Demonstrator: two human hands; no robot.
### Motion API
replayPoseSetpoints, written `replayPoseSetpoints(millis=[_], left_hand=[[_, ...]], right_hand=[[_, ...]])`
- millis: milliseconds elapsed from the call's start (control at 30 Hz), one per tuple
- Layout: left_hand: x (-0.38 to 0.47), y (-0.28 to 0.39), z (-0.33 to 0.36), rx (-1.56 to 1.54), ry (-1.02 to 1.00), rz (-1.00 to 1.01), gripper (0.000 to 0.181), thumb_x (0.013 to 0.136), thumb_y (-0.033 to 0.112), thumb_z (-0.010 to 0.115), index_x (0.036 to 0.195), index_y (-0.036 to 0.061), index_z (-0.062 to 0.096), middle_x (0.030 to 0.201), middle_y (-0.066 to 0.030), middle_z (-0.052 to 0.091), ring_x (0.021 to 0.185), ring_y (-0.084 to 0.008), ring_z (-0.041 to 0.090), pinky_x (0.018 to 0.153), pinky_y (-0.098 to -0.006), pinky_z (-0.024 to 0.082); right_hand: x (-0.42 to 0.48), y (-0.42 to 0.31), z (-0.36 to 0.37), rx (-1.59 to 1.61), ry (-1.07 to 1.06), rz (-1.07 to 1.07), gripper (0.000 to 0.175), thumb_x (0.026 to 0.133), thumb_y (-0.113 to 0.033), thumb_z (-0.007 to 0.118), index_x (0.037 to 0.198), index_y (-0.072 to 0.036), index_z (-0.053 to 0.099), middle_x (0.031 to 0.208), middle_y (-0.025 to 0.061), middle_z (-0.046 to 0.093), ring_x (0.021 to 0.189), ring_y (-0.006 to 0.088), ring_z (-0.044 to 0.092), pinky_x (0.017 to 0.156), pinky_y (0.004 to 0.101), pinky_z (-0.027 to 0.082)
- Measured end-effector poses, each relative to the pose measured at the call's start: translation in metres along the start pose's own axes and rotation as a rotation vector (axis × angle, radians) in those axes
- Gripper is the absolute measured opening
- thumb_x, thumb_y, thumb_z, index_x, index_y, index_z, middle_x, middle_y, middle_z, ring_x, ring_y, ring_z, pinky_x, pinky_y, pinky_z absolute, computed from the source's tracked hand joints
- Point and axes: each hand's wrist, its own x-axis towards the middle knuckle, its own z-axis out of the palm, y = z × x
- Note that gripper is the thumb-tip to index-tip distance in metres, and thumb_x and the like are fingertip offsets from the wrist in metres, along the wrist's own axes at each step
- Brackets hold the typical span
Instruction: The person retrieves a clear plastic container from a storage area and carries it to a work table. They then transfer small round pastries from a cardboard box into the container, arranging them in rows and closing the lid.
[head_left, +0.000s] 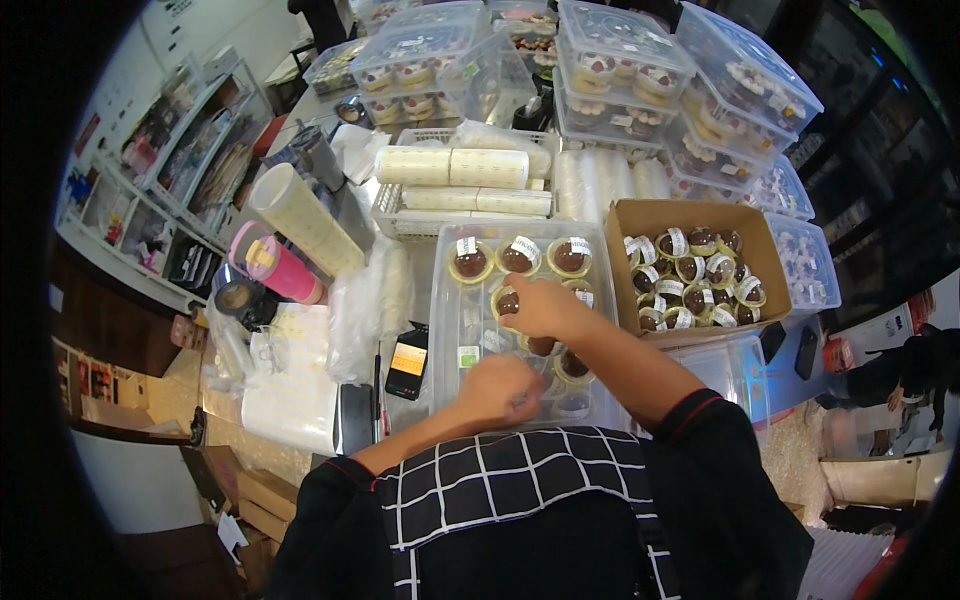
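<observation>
A clear plastic bin lies before me, holding several small lidded cups with round brown sweets, each banded with a printed strip. My right hand reaches across it, fingers and thumb around a cup in the second row. In the far row sit three more cups, one of them a cup at the left corner. Curled low over the near part of the bin is my left hand, slightly blurred; its fingertips are hidden. A cup is to its right.
A cardboard box full of similar cups adjoins the bin on the right. Behind stand a white basket of label rolls and stacked dessert containers. Leftward are a phone, a pink tumbler and a large label roll.
</observation>
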Motion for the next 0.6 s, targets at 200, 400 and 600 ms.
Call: replayPoseSetpoints(millis=[200,400,600], left_hand=[[0.014,-0.047,0.008,-0.537,0.367,-0.642,0.058,0.082,0.007,0.05,0.138,0.0064,0.033,0.133,-0.0118,0.039,0.088,-0.0187,0.056,0.077,-0.0311,0.048],[0.026,-0.05,-0.004,-1.093,0.205,-0.838,0.08,0.076,0.002,0.048,0.148,0.0116,0.013,0.131,-0.022,0.04,0.085,-0.0169,0.054,0.07,-0.0265,0.045],[0.001,-0.032,0.01,-0.702,0.156,-0.734,0.082,0.068,0.002,0.055,0.143,0.0078,0.022,0.124,-0.0217,0.043,0.101,-0.0252,0.047,0.082,-0.0308,0.042]], right_hand=[[0.0,-0.005,0.028,-0.174,-0.038,0.083,0.091,0.065,-0.032,0.075,0.142,-0.019,0.027,0.127,0.0289,0.039,0.106,0.0457,0.053,0.086,0.0477,0.047],[-0.029,-0.005,0.043,-0.218,0.069,0.041,0.116,0.053,-0.046,0.082,0.146,-0.026,0.017,0.138,0.0303,0.027,0.113,0.0495,0.045,0.092,0.0496,0.043],[-0.041,0.01,0.03,-0.059,0.533,-0.29,0.081,0.064,-0.04,0.078,0.134,-0.017,0.043,0.134,0.0207,0.042,0.108,0.0361,0.053,0.085,0.0436,0.047]])
